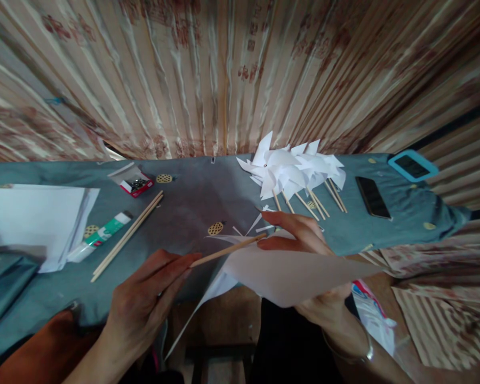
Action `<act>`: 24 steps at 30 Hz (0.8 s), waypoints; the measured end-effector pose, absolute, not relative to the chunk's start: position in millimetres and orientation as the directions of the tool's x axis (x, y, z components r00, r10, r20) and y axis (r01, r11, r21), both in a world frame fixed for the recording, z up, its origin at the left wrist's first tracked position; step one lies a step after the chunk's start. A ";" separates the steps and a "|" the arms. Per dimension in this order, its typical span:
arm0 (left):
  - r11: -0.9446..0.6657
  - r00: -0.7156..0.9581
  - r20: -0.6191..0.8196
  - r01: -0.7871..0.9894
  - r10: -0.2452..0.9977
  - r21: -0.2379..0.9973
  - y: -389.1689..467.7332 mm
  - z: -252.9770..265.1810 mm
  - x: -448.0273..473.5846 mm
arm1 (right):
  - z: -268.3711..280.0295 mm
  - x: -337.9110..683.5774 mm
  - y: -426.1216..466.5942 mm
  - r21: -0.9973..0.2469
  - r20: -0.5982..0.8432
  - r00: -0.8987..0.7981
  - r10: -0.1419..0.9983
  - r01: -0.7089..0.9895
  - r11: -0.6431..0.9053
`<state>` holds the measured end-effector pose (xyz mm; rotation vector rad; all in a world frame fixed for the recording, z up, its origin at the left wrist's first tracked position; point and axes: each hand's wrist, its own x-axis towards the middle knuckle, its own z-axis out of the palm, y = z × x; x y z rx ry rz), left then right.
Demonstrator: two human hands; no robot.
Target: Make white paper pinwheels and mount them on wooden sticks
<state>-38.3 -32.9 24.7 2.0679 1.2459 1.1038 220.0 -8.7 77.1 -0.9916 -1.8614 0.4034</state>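
My left hand [150,293] is closed around one end of a thin wooden stick [228,249], which points up to the right. At its far end, my right hand [304,250] has its fingers bent round a white paper pinwheel [292,272], with the thumb and index finger by the stick's tip. The pinwheel's large blade hides part of that hand, and one pointed corner hangs down to the left. Whether a pin joins stick and paper cannot be seen. Just behind lie thin white paper scraps [253,224].
Several finished pinwheels [284,165] lie at the back right of the cloth-covered table [192,197], near a dark phone [373,197] and a blue-framed device [414,164]. Leftward are a box of pins [136,184], loose sticks [128,234], a glue tube [102,234] and paper sheets [32,218].
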 end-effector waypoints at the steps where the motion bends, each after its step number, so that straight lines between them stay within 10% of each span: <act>1: -0.479 0.264 0.400 0.498 0.878 0.723 -32.5 26.4 -38.0 | 77.8 220.1 -8.7 -0.626 0.600 -0.222 0.769 0.468 0.624; 24: -0.545 0.312 0.456 0.597 0.834 0.589 -29.9 47.4 -44.7 | 81.5 221.7 -10.0 -0.634 0.564 -0.225 0.795 0.498 0.591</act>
